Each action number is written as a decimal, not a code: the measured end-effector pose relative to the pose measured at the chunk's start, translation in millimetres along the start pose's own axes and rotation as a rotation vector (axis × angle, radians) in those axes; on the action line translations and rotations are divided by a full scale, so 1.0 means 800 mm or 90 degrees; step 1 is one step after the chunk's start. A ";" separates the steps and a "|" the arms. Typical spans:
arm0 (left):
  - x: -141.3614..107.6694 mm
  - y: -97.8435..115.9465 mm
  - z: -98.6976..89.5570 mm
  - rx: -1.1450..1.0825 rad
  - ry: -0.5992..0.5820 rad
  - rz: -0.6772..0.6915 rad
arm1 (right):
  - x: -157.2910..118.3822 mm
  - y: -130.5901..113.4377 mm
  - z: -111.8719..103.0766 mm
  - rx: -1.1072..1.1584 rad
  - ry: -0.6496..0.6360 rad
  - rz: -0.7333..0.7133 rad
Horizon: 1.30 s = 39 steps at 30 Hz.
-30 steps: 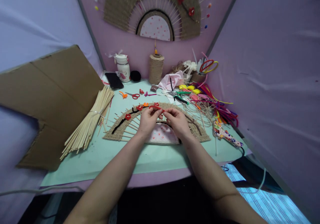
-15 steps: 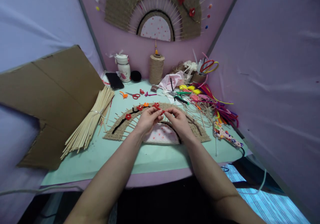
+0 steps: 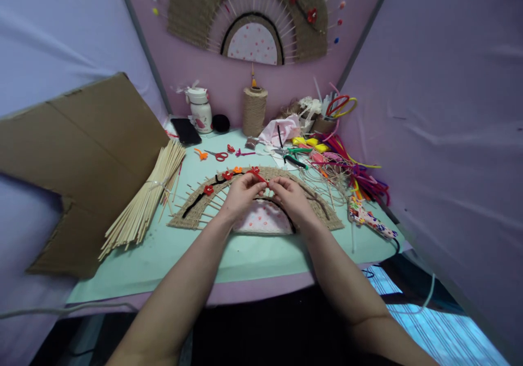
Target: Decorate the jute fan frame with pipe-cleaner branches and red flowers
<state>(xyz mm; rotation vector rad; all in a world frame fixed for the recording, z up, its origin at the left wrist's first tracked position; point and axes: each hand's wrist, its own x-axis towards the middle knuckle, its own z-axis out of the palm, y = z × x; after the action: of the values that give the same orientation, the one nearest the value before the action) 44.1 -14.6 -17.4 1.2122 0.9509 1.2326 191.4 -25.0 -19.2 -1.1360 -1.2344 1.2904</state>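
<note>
Between my fingertips is a red pipe cleaner, partly hidden by the fingers. My left hand pinches it from the left, and my right hand pinches its other end. Both hands are over a fan-shaped piece of woven twine and thin sticks, lying flat on the table. Red flowers and an orange flower sit along a black branch on its left side. A dotted white half-circle fills the fan's lower middle, below my hands.
Left are a bundle of sticks and cardboard. Behind lie red-handled scissors, green-handled pliers and a twine spool. A glue gun and pipe cleaners lie right. A similar fan hangs on the wall.
A longer stretch of the red pipe cleaner now shows between my hands. The fingers have shifted slightly; the view has tilted a little. Nothing on the table has moved.
</note>
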 end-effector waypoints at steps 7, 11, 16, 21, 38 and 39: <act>-0.004 -0.001 0.001 0.199 0.037 0.133 | 0.006 0.006 -0.005 0.040 -0.025 0.042; -0.006 0.001 0.003 0.220 0.041 0.181 | 0.007 0.002 -0.004 0.144 -0.082 0.102; -0.002 -0.004 0.004 0.049 0.021 0.046 | 0.001 -0.004 0.000 0.117 -0.043 0.070; 0.002 -0.010 0.005 -0.075 0.035 -0.045 | -0.005 -0.009 0.005 0.031 0.002 0.028; -0.001 0.004 -0.004 -0.103 -0.085 -0.141 | -0.004 -0.012 -0.013 0.008 -0.178 0.073; -0.001 0.005 -0.004 -0.104 -0.096 -0.144 | -0.003 -0.012 -0.016 0.031 -0.192 0.095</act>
<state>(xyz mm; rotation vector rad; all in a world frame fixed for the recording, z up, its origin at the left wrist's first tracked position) 40.1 -15.3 -14.2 1.0232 0.8336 1.0042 204.4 -26.3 -10.3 -1.0408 -1.3467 1.6425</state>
